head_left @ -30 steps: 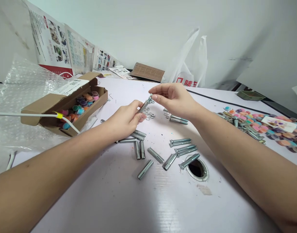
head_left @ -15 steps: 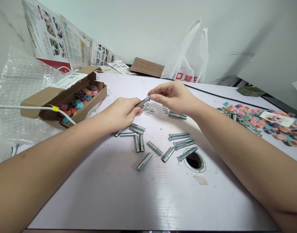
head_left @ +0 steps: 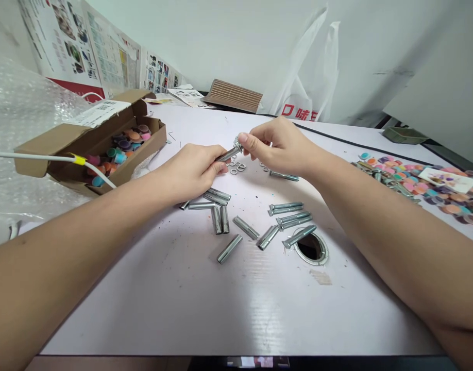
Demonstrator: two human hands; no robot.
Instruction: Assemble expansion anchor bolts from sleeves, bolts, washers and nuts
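Note:
My left hand [head_left: 196, 167] is closed round a metal expansion bolt [head_left: 231, 153], its shaft tilted up to the right. At the upper end, thumb and fingers of my right hand [head_left: 281, 147] pinch the nut and washer end [head_left: 237, 142], which they partly hide. Just beneath lie several loose ring washers [head_left: 240, 167] on the white table [head_left: 174, 304]. Nearer to me, several slotted metal sleeves [head_left: 229, 249] are scattered. To their right rest several bolts with flared ends [head_left: 294, 220]; one bolt [head_left: 299, 236] reaches over the rim of a round hole.
The table's round hole [head_left: 311, 250] has a metal rim. An open cardboard box [head_left: 155, 135] of colourful caps stands left, by bubble wrap [head_left: 12, 123] and a white cable [head_left: 35, 155]. More caps [head_left: 453, 206] and metal parts are at right. A plastic bag [head_left: 304, 93] stands behind.
My right fingers and thumb have shifted at the bolt's upper end, the thumb now higher. The left hand keeps its hold. The whole view has tilted slightly.

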